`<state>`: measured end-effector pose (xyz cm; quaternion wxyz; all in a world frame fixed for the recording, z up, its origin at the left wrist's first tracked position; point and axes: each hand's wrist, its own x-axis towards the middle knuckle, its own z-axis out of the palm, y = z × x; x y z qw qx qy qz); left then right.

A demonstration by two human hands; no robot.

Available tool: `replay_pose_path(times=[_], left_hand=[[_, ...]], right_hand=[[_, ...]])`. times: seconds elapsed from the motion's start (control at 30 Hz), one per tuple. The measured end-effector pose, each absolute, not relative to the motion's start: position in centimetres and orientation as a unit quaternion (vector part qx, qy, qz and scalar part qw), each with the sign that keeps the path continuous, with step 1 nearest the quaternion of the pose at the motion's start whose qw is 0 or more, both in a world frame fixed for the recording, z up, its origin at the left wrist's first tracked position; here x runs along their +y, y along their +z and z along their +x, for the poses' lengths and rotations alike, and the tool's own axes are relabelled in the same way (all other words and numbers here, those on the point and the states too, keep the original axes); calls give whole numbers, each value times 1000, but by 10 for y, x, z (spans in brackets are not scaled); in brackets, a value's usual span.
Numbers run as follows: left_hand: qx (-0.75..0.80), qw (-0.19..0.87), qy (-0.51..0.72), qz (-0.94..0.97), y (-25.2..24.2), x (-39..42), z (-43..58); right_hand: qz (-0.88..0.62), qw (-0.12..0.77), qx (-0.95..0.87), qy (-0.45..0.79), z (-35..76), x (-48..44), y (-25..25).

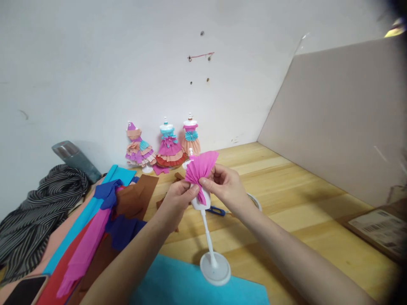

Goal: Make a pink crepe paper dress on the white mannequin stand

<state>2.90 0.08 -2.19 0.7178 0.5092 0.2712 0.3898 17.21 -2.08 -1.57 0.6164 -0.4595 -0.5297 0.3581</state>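
Both hands work on a pleated piece of pink crepe paper at the front of a small white dress form. My left hand pinches the gathered paper from the left. My right hand grips the fanned part from the right, thumb near the pleats' centre. The form tilts on its thin stem, and its round white base overlaps a blue paper sheet. My fingers hide part of the form's torso.
Three small dressed forms stand against the wall. Coloured crepe paper, a striped cloth, a bottle and a phone lie left. A blue cutter and a tape roll lie behind my right arm; a cardboard box is right.
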Motion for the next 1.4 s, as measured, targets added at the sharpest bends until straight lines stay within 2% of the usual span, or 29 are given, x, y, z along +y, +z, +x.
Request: replay_pose_path(times=[0.27,0.7,1.4], left_hand=[[276,693,418,518,-32,5,27],[363,620,433,544,-15,-4,28],[318,643,454,529,-21,2,28]], right_hand=[[-457,601,-547,362,171,-23,-13],[-451,593,-574,341,169,-22,-18],[-475,604,-556,316,166,-28,-14]])
